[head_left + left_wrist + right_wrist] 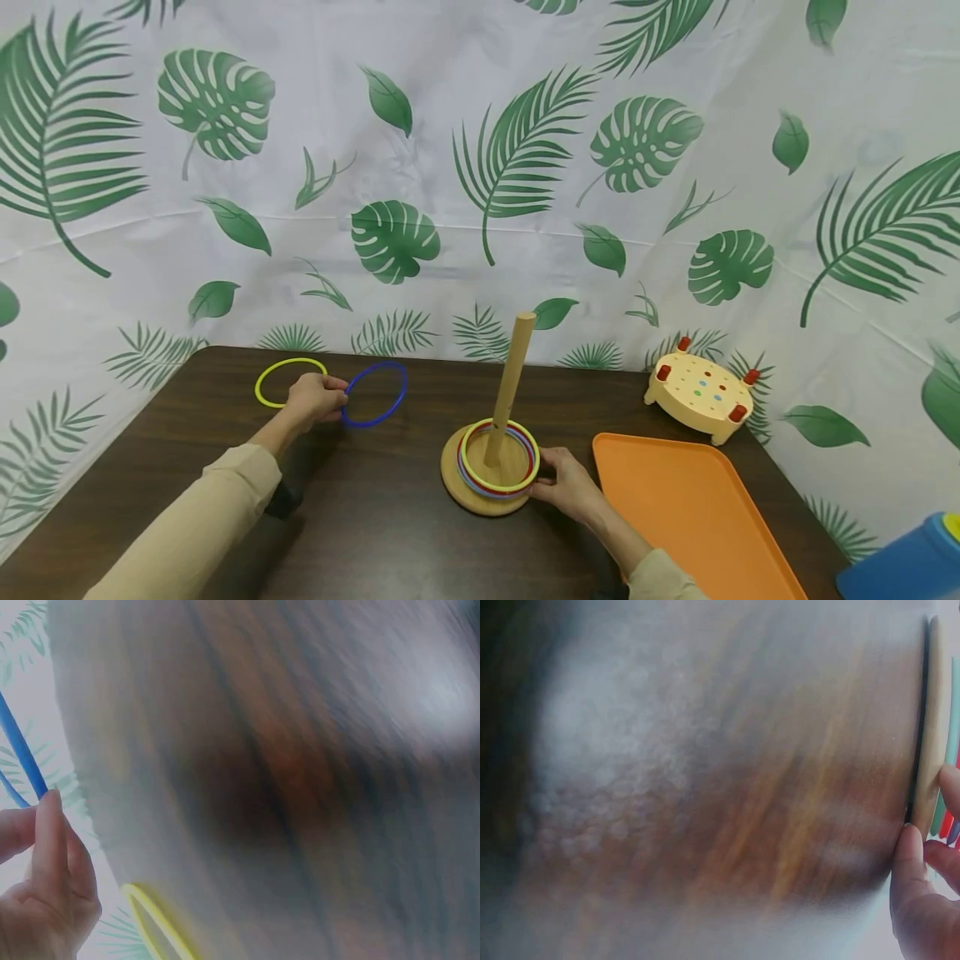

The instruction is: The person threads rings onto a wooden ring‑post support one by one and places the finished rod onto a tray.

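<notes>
My left hand pinches a blue ring by its near-left side, thumb against fingers. In the left wrist view the blue ring is tilted up from the fingertips. Just left of that hand lies a yellow ring on the table. A wooden peg stand rises in the middle, leaning slightly in the head view, with several rings stacked around its peg, a yellow ring uppermost. My right hand grips the right edge of the stand's round base, its fingertips close to the rings.
An orange tray lies to the right of the stand. Behind it is a cream pegged toy with red pegs. A blue container stands at the far right. A leaf-print cloth hangs behind the dark wooden table.
</notes>
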Demonstrator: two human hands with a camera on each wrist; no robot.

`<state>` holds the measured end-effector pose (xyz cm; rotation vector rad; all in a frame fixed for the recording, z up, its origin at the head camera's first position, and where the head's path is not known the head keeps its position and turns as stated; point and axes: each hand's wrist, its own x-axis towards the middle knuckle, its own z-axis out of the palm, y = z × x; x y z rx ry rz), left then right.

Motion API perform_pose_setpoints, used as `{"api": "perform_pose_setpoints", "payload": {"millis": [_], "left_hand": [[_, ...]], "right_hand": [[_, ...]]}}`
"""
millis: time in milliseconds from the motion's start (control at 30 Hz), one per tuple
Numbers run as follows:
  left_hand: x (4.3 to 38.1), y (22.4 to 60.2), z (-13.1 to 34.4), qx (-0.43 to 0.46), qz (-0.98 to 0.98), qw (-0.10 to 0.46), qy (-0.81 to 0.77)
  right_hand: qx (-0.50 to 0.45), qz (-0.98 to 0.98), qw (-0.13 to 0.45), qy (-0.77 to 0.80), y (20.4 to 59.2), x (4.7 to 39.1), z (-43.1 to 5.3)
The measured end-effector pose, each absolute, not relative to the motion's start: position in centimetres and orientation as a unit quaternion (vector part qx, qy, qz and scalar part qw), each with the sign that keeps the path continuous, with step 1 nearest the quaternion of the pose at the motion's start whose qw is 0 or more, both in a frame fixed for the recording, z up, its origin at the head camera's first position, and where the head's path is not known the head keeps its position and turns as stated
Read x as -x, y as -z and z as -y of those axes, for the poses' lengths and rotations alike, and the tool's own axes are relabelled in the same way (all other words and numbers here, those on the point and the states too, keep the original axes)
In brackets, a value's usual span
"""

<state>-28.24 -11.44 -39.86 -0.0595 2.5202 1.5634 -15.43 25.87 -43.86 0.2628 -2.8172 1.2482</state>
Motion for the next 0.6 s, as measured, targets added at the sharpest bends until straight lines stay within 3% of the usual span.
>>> {"api": "perform_pose_setpoints", "payload": {"millis": [600], "left_hand": [[25.8,32.6,6.6,-0.106,-0.777,0.085,-0.615]], "right_hand": [[-0.091,0.915,0.027,-0.392,43.8,15.5,-25.9]]}}
